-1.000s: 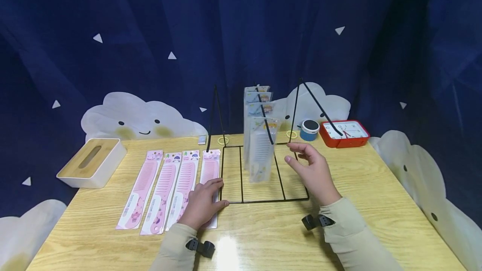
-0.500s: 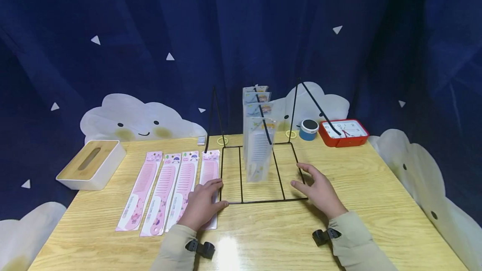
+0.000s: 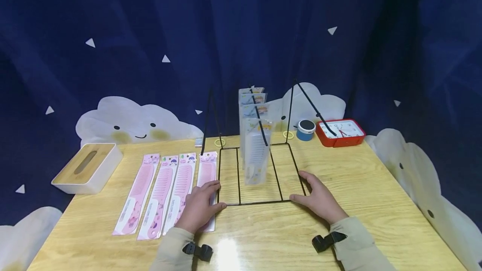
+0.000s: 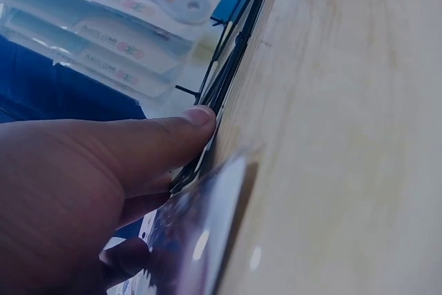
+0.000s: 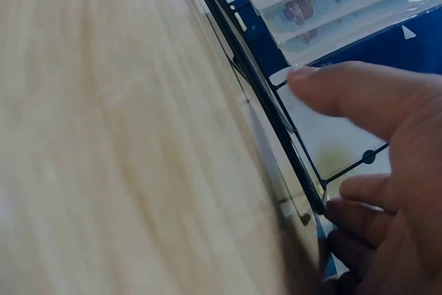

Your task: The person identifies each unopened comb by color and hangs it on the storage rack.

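A black wire display rack (image 3: pixel 260 203) stands mid-table. Several packaged light-coloured combs (image 3: pixel 256 149) hang one behind another from its middle prong. At the rack's front left corner my left hand (image 3: pixel 199 208) holds the frame, thumb on the front bar and fingers at the side bar. My right hand (image 3: pixel 318 198) holds the front right corner in the same way. In the right wrist view the right thumb (image 5: pixel 345 91) and fingers lie at the bar. Several packaged pink combs (image 3: pixel 139 193) lie in a row left of the rack; the left hand partly hides the nearest one.
A white tissue box (image 3: pixel 88 168) with a wooden lid sits at the left. Behind the rack's right side are a small blue speaker (image 3: pixel 306 131) and a red clock (image 3: pixel 340 133). Two yellow rings (image 3: pixel 220 142) lie at the back. The rack's outer prongs jut forward.
My right hand has come down from beside the hanging combs to the rack's front right corner. The left hand stays at its corner. The view has shifted slightly.
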Available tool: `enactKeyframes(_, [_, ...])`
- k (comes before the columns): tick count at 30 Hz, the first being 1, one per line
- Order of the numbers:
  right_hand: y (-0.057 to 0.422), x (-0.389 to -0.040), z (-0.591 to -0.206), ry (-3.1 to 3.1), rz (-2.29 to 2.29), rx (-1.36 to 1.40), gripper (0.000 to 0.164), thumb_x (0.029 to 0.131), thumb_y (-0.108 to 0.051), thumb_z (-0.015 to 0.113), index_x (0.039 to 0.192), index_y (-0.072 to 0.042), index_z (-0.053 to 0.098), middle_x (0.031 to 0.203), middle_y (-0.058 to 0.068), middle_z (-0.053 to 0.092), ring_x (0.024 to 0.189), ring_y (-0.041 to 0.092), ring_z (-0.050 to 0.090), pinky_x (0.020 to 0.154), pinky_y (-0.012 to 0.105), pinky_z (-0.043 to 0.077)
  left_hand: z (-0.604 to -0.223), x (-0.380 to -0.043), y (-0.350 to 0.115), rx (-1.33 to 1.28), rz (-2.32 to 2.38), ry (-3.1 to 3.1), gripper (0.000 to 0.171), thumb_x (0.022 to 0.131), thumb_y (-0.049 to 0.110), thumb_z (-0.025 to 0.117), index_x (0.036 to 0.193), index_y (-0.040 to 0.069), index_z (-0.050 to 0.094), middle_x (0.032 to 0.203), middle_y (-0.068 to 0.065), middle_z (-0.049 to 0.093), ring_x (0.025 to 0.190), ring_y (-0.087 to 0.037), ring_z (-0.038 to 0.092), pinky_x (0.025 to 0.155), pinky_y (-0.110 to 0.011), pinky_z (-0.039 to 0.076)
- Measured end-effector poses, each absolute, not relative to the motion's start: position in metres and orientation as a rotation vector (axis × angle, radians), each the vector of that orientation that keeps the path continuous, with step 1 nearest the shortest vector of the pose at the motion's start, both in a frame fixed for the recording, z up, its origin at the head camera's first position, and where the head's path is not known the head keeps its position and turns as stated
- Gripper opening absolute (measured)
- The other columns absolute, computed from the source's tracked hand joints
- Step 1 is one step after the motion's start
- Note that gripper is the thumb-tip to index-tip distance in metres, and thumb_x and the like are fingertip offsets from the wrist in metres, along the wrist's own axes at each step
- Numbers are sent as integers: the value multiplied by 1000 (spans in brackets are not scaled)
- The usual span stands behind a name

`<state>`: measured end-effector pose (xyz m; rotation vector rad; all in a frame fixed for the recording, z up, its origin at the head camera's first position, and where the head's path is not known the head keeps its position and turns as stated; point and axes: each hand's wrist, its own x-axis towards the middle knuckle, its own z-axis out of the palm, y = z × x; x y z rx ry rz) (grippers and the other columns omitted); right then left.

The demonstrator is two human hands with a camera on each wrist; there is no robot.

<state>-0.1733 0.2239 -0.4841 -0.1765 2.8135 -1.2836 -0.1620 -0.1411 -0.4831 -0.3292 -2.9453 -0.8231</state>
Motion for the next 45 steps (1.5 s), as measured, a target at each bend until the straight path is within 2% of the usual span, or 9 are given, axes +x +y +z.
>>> enactKeyframes(5, [223, -173, -488, 2870, -1171, -217, 93, 81, -37, 84, 150, 6, 39, 155, 27, 36, 141, 48, 32, 111, 61, 30, -486, -161, -140, -323, -838, -2947, 60, 80, 36, 84, 131, 9, 66, 143, 0, 58, 110, -28, 55, 82, -45, 40])
enactKeyframes(19, [233, -172, -486, 2875, -1145, -193, 92, 81, -36, 85, 149, 6, 40, 155, 25, 36, 142, 48, 31, 111, 61, 29, -488, -165, -133, -394, -849, -2934, 57, 82, 34, 82, 130, 8, 67, 142, -1, 59, 113, -29, 56, 84, -49, 41])
enactKeyframes(24, [232, -172, -486, 2882, -1155, -199, 91, 80, -34, 85, 148, 7, 41, 154, 27, 37, 141, 49, 32, 111, 62, 29, -482, -168, -140, -353, -936, -2897, 47, 85, 27, 80, 127, 9, 68, 135, -7, 63, 116, -32, 57, 97, -52, 43])
enactKeyframes(28, [228, -172, -485, 2869, -1160, -186, 91, 80, -33, 86, 148, 7, 41, 155, 27, 36, 141, 49, 31, 111, 62, 29, -474, -174, -151, -319, -1060, -2842, 44, 87, 20, 79, 127, 5, 67, 130, -12, 64, 122, -34, 58, 105, -49, 43])
enactKeyframes(30, [227, -171, -483, 2850, -1171, -174, 92, 80, -34, 85, 149, 6, 40, 155, 27, 35, 142, 49, 30, 111, 62, 29, -469, -179, -156, -299, -1091, -2830, 43, 88, 18, 78, 127, 5, 67, 128, -12, 65, 117, -31, 61, 101, -47, 47])
enactKeyframes(32, [226, -169, -482, 2842, -1176, -169, 92, 81, -34, 85, 149, 6, 39, 156, 26, 35, 142, 49, 30, 111, 62, 29, -465, -187, -161, -271, -1107, -2832, 42, 89, 17, 77, 128, 5, 66, 121, -11, 67, 104, -28, 65, 91, -44, 52])
enactKeyframes(35, [225, -169, -483, 2844, -1175, -165, 92, 81, -34, 85, 149, 6, 40, 156, 26, 35, 142, 49, 30, 110, 62, 30, -462, -204, -169, -199, -1135, -2847, 41, 91, 18, 74, 129, 7, 65, 117, -10, 67, 92, -24, 62, 78, -40, 51])
enactKeyframes(38, [224, -170, -484, 2860, -1162, -174, 91, 80, -35, 85, 149, 6, 41, 155, 25, 36, 141, 48, 31, 110, 62, 30, -461, -225, -178, -106, -1192, -2876, 43, 95, 22, 70, 134, 8, 62, 122, -13, 66, 96, -27, 61, 77, -40, 50])
enactKeyframes(45, [221, -176, -483, 2871, -1145, -191, 91, 80, -34, 86, 149, 5, 41, 155, 25, 37, 142, 47, 32, 111, 61, 30, -465, -268, -192, 13, -1324, -2904, 49, 97, 20, 65, 143, 6, 51, 143, -19, 54, 122, -39, 56, 99, -52, 46])
